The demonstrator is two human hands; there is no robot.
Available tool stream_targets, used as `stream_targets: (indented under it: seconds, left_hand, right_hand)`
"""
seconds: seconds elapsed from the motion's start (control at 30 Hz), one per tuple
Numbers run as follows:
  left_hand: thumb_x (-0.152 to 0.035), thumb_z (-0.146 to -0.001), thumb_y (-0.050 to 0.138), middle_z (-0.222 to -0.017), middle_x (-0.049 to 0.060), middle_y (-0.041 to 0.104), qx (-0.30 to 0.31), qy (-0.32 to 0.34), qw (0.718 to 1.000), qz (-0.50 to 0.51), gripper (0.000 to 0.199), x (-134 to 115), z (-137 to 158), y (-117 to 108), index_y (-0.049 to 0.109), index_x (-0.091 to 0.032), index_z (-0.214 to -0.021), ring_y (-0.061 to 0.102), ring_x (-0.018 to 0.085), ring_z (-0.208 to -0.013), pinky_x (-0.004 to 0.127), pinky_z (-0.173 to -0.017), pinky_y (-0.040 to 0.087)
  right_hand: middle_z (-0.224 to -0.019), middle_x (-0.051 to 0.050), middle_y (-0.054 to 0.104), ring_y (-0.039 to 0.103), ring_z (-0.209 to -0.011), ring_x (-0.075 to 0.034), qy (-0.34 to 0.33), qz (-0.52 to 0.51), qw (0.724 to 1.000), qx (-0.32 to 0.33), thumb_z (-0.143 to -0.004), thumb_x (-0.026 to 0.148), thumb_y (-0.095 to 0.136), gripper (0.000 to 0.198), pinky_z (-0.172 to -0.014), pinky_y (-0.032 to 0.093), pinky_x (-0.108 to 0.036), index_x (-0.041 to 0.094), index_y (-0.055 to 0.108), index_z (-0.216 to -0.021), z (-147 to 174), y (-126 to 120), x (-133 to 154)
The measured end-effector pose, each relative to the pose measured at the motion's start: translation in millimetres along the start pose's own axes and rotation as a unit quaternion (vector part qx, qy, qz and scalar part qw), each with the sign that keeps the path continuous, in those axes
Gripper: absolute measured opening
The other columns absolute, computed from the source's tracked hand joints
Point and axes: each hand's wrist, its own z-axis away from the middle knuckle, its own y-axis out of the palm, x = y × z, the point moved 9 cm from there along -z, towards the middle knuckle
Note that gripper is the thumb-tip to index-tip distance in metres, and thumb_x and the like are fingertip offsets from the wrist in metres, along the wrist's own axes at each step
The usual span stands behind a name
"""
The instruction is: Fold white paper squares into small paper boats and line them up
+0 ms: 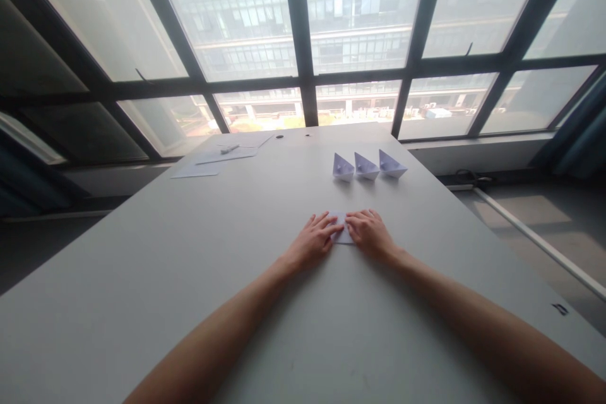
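Note:
A small folded sheet of white paper (343, 237) lies flat on the white table in front of me. My left hand (316, 237) rests over its left side, fingers stretched out and apart, with the fingertips touching the paper. From the other side my right hand (372, 233) presses on the right part of the sheet, its fingers extended and slightly bent. Both hands cover much of the paper, so its full outline is hidden. Beyond them, three folded paper boats stand in a row: a left one (343, 168), a middle one (366, 166) and a right one (392, 165).
Flat white sheets (227, 155) lie at the table's far left, with a small white object (230, 149) on top. The white table (189, 252) reaches a wall of dark-framed windows. A dark mark (560, 308) shows near its right edge.

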Motion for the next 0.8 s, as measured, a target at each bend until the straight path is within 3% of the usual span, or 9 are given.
stream_targets:
  seconds: [0.1,0.3,0.5,0.8]
  left_hand:
    - [-0.007,-0.088,0.046,-0.148,-0.001,0.049,-0.014,-0.028,0.999,-0.008,0.055,6,0,-1,0.057,-0.034,-0.135,0.03,0.022,-0.145,0.05,-0.121,0.019]
    - [-0.009,-0.09,0.049,-0.138,0.002,0.058,-0.057,-0.064,0.996,-0.015,0.045,16,-1,-5,0.067,-0.031,-0.125,0.047,0.021,-0.133,0.04,-0.117,0.031]
    - [-0.031,-0.092,0.058,-0.134,0.004,0.06,-0.08,-0.042,0.996,-0.011,0.031,14,0,-10,0.069,-0.031,-0.122,0.05,0.025,-0.129,0.042,-0.113,0.036]
    - [-0.043,-0.088,0.066,-0.135,0.004,0.059,-0.076,-0.039,0.996,-0.006,0.035,14,0,-10,0.069,-0.033,-0.121,0.049,0.026,-0.129,0.043,-0.111,0.037]
  right_hand:
    - [-0.105,-0.009,0.071,0.059,-0.103,-0.024,0.017,0.027,0.999,-0.019,-0.093,0.021,0.055,0.016,-0.095,0.04,-0.039,0.021,0.071,-0.095,0,-6,-3]
    - [-0.09,-0.008,0.065,0.056,-0.09,-0.022,0.046,0.066,0.996,-0.031,-0.091,0.024,0.059,0.009,-0.081,0.043,-0.033,0.021,0.065,-0.084,1,-11,-9]
    - [-0.092,-0.009,0.064,0.056,-0.089,-0.024,0.064,0.085,0.993,-0.043,-0.091,0.028,0.06,0.008,-0.079,0.044,-0.033,0.021,0.063,-0.086,3,-9,-14]
    - [-0.094,-0.013,0.063,0.056,-0.093,-0.028,0.111,0.092,0.989,-0.031,-0.092,0.027,0.058,0.009,-0.081,0.044,-0.035,0.02,0.063,-0.095,5,-5,-22]
